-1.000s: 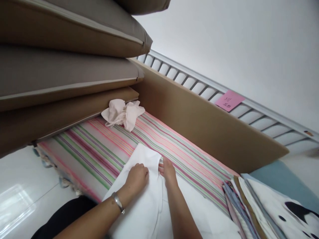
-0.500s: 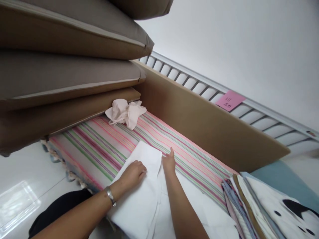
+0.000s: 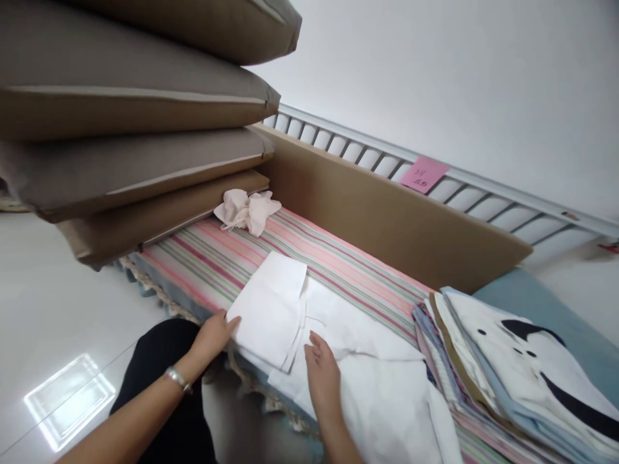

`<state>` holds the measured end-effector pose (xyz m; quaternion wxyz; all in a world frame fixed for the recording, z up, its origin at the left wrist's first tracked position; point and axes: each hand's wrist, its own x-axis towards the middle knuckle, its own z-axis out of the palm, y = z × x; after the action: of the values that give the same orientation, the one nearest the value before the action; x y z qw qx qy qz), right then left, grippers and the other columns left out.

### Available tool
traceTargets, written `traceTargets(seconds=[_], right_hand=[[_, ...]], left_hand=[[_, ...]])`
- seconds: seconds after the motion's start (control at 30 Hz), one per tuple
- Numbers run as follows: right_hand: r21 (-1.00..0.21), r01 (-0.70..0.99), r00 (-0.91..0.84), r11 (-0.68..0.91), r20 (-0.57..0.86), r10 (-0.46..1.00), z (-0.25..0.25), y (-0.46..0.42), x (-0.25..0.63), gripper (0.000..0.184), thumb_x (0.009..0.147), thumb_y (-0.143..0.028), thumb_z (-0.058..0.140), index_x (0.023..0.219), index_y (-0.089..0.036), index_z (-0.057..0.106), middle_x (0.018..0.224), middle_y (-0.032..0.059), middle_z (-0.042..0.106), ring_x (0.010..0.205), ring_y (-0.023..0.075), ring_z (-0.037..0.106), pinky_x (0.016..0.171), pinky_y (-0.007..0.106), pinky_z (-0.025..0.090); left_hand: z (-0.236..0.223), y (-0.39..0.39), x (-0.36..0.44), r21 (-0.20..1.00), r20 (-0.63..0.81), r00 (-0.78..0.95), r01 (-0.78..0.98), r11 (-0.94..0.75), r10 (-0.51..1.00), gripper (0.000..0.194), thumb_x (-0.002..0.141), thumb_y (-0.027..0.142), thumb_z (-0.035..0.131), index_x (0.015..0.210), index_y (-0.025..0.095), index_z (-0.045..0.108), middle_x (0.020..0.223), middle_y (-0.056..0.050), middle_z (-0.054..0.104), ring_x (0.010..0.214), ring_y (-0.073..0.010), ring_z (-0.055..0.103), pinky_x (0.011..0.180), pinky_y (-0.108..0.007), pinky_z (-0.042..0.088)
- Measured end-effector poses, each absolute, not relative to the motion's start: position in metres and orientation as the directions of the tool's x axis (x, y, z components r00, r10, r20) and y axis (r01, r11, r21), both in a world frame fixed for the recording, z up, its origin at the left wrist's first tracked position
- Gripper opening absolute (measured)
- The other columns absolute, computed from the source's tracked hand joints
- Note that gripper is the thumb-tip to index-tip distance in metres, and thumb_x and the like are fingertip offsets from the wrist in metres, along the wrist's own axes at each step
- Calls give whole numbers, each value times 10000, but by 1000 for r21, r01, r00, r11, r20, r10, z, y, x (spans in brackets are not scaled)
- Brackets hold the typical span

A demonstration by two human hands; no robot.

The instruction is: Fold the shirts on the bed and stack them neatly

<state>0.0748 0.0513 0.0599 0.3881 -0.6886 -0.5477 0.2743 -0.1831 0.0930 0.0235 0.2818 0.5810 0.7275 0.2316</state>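
Observation:
A white shirt (image 3: 382,393) lies spread on a striped mat, with its left part folded over into a flat panel (image 3: 268,309). At the panel's near left edge, my left hand (image 3: 215,336), with a silver bangle on the wrist, has its thumb on the cloth and its fingers at the border, gripping it. My right hand (image 3: 323,374) is over the middle of the shirt, just right of the folded panel. Its fingers are slightly apart and hold nothing. Whether it touches the cloth is hard to tell.
Folded clothes (image 3: 503,361) are stacked at the right. A crumpled pale pink cloth (image 3: 249,209) lies at the far end of the striped mat (image 3: 333,248). Big brown cushions (image 3: 159,154) are piled at the left. A brown board (image 3: 387,206) and a railing with a pink note (image 3: 424,174) run behind.
My left hand has moved from the top of the folded panel to its near left edge. My right hand has drawn back toward me from the panel's far corner. The view has shifted.

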Motion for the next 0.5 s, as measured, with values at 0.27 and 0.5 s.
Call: traceTargets(seconds=[0.27, 0.5], right_hand=[[-878, 281, 274, -388, -314, 909, 48, 34, 64, 643, 730, -384, 523, 1303, -129, 381, 720, 8, 608, 636, 196, 647, 509, 273, 474], [-936, -20, 289, -350, -341, 895, 47, 47, 26, 825, 597, -317, 645, 1348, -173, 336, 567, -89, 498, 501, 139, 583, 465, 234, 450]], left_hand=[[25, 105, -187, 747, -175, -202, 611, 264, 964, 223, 813, 285, 487, 660, 145, 567, 682, -61, 609, 703, -189, 559, 621, -260, 348], [41, 104, -200, 860, -318, -162, 366, 356, 934, 179, 756, 309, 528, 673, 155, 565, 533, 24, 519, 537, -138, 521, 510, -232, 378]])
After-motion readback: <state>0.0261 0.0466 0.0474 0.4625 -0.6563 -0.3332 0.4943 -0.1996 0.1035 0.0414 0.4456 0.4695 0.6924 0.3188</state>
